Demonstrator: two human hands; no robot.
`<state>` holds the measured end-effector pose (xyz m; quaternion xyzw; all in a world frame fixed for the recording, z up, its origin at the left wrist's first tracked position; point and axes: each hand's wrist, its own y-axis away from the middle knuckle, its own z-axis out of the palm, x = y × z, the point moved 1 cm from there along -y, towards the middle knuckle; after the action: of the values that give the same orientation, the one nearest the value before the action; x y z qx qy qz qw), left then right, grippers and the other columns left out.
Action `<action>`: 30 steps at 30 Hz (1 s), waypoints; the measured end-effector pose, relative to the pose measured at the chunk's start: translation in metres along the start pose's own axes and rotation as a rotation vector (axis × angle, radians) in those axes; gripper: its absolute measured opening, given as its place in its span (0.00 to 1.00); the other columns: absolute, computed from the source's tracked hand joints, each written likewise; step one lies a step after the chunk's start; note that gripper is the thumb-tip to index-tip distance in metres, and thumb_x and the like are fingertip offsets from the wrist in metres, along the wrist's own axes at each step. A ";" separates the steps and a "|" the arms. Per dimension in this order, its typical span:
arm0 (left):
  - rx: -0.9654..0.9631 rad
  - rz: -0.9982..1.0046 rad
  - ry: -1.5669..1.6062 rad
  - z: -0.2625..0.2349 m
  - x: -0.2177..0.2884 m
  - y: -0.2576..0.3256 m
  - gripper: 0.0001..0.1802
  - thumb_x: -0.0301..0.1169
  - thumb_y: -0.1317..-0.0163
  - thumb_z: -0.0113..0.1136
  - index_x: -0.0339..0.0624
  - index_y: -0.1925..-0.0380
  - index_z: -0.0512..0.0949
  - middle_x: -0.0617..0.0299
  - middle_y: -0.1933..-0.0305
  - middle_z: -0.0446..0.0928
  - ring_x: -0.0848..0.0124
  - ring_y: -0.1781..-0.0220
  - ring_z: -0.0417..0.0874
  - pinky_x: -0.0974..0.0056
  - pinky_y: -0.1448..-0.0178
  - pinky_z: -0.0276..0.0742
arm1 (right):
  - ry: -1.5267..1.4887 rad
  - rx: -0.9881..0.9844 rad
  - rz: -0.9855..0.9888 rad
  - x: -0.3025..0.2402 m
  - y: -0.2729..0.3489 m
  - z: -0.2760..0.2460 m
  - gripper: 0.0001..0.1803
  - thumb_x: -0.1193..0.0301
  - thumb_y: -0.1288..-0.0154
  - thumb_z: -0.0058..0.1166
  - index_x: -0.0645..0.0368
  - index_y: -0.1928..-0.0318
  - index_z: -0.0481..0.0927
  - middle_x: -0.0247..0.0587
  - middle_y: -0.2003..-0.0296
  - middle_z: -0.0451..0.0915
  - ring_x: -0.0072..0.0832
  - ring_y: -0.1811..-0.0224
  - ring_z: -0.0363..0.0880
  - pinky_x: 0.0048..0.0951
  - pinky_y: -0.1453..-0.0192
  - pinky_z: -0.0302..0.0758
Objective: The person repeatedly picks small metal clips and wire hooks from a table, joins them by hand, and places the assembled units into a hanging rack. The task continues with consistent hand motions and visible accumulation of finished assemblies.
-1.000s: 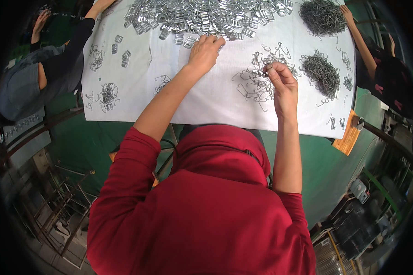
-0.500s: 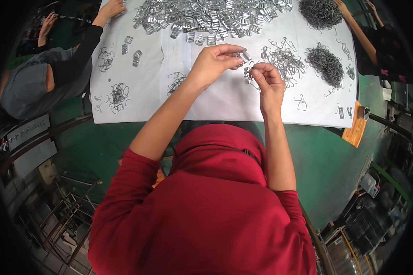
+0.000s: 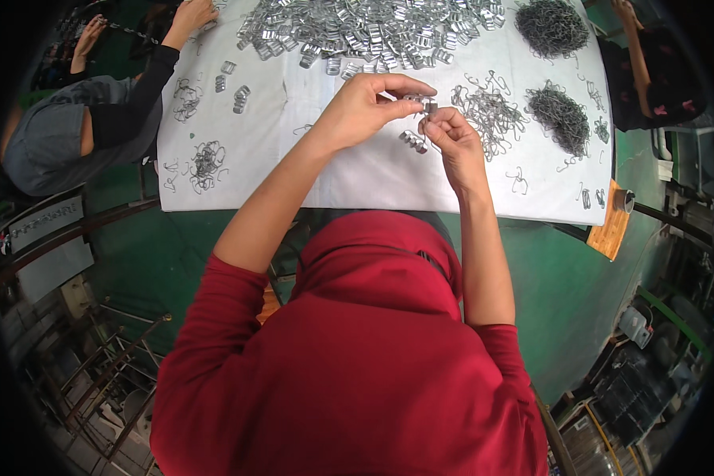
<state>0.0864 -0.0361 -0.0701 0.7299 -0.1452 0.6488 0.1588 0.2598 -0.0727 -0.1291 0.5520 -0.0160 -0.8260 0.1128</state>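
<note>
Over the white-covered table, my left hand (image 3: 366, 109) pinches a shiny ribbed metal clip (image 3: 429, 106) between thumb and fingers. Close beside it on the right, my right hand (image 3: 457, 141) is closed, thumb against forefinger, on what looks like a thin wire hook at the clip's edge; the fingers hide most of it. Below the fingertips hangs another ribbed metal clip (image 3: 412, 141), apparently joined to the wire. Loose wire hooks (image 3: 492, 115) lie scattered just right of my right hand. A large heap of metal clips (image 3: 365, 32) spreads beyond my hands.
Dense piles of dark wire hooks (image 3: 551, 28) sit at the table's right. More hooks (image 3: 206, 165) and a few clips (image 3: 241, 99) lie at left. A co-worker's hand (image 3: 194, 14) rests at the far left edge; another person's arm (image 3: 636, 55) is at right.
My hands have come together, the right one shifting slightly left and the clip turning in my left fingers. The hanging clip has swung left and down. The right-hand person's arm has drawn back from the pile.
</note>
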 end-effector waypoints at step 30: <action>0.298 -0.074 0.097 -0.007 -0.027 0.037 0.11 0.21 0.45 0.58 0.35 0.61 0.76 0.64 0.66 0.74 0.82 0.64 0.75 0.78 0.58 0.72 | 1.765 0.031 -0.274 0.050 -0.005 -0.060 0.07 0.71 0.49 0.56 0.60 0.70 0.75 0.41 0.65 0.72 0.37 0.63 0.74 0.37 0.65 0.73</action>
<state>0.0617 -0.0670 -0.0942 0.7182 -0.0125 0.6911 0.0795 0.2957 -0.0723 -0.1983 0.9853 0.1317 -0.1061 -0.0229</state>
